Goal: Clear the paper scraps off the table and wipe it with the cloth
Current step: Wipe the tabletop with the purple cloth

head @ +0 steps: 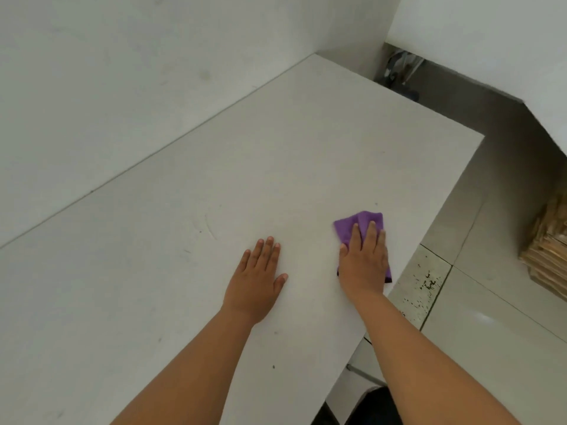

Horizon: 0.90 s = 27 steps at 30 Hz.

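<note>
White walls (122,72) meet a smooth, matte white table (276,148), rectangular, faintly scuffed with a curved mark and small specks. Glossy pale floor tiles (478,348) to the right; a stack of tan cardboard (549,250) at the edge. Purple cloth (359,223), soft, crumpled, lies near the table's right edge under the right hand (363,262), fingers straight, pressing it flat. Left hand (257,271) rests flat on bare tabletop, fingers extended.
</note>
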Each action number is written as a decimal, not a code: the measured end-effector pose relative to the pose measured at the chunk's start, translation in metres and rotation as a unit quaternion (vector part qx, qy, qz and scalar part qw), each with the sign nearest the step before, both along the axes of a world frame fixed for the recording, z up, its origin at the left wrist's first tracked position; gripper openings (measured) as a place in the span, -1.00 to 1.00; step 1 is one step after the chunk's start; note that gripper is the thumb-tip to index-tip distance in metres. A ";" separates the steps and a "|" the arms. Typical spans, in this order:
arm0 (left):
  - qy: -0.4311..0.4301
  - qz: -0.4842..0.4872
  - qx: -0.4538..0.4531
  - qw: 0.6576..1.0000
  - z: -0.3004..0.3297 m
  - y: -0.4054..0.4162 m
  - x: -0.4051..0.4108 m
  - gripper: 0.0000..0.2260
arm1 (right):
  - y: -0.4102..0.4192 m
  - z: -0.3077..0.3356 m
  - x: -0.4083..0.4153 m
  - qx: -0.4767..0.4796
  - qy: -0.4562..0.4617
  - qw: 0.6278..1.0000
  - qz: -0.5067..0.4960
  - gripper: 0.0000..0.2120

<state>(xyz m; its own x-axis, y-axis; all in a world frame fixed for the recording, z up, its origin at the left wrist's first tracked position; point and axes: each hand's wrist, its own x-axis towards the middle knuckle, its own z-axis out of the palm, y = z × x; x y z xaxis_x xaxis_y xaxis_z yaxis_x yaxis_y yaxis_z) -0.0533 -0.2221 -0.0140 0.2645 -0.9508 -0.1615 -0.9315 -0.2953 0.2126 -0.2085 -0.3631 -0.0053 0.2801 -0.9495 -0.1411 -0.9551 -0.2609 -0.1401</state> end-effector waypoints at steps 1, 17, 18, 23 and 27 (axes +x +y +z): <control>-0.006 0.010 -0.004 1.000 -0.002 0.007 0.006 -0.31 | 0.005 0.000 0.010 0.001 0.005 1.000 0.017 -0.45; -0.008 0.184 -0.009 0.983 -0.011 0.084 0.125 -0.24 | 0.052 -0.002 0.213 0.038 -0.011 0.980 0.195 -0.42; -0.011 0.192 -0.008 0.981 -0.011 0.086 0.131 -0.23 | 0.054 -0.003 0.225 0.038 -0.013 0.977 0.207 -0.42; -0.002 0.243 -0.021 0.970 -0.011 0.091 0.162 -0.31 | 0.059 -0.006 0.273 0.021 -0.013 0.968 0.251 -0.43; -0.009 0.266 -0.031 0.963 -0.012 0.096 0.183 -0.33 | 0.056 -0.008 0.312 0.016 -0.014 0.956 0.294 -0.45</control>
<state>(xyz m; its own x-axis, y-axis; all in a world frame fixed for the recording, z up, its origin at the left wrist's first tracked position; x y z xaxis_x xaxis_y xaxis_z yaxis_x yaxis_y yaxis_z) 0.1298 -0.1258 -0.0257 0.7196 -0.6873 -0.0993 -0.6550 -0.7193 0.2313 0.1040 -0.3067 -0.0134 0.7679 -0.6223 -0.1521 -0.6406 -0.7465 -0.1800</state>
